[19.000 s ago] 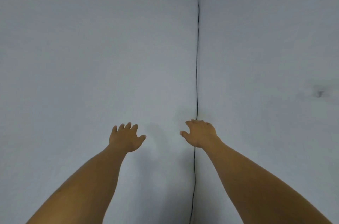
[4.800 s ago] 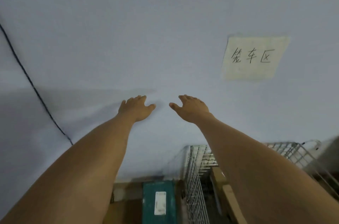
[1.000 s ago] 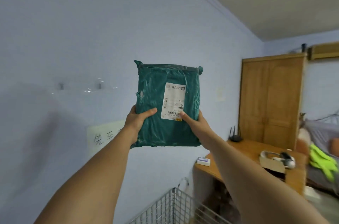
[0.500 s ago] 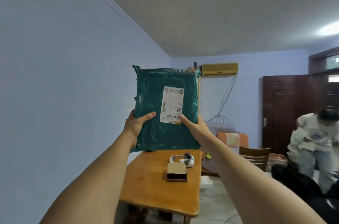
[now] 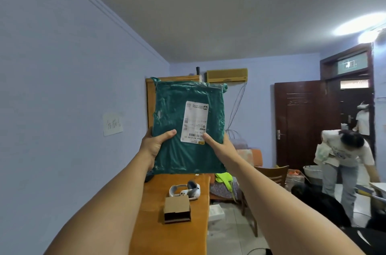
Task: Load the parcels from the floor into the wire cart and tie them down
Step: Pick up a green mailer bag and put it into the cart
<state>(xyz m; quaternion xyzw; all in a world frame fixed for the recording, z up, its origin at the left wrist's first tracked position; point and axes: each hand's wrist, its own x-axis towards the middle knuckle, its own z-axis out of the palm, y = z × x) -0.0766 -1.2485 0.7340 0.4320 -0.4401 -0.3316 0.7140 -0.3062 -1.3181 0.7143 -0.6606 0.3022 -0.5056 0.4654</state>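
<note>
I hold a dark green plastic parcel (image 5: 173, 123) upright at arm's length, roughly at head height. A white shipping label (image 5: 193, 122) faces me on its right half. My left hand (image 5: 155, 146) grips the parcel's lower left edge, thumb across the front. My right hand (image 5: 219, 148) grips the lower right edge, thumb touching the label's bottom corner. The wire cart and the floor parcels are out of view.
A wooden table (image 5: 154, 227) runs along the left wall below the parcel, with a small cardboard box (image 5: 177, 209) and a white headset (image 5: 186, 191) on it. A wooden chair (image 5: 273, 175) stands to the right. A person (image 5: 342, 156) bends over near the dark door (image 5: 300, 121).
The view has swung a little further round the room and tilted down slightly. The parcel stays held up in both hands, now in front of the wardrobe and air conditioner.
</note>
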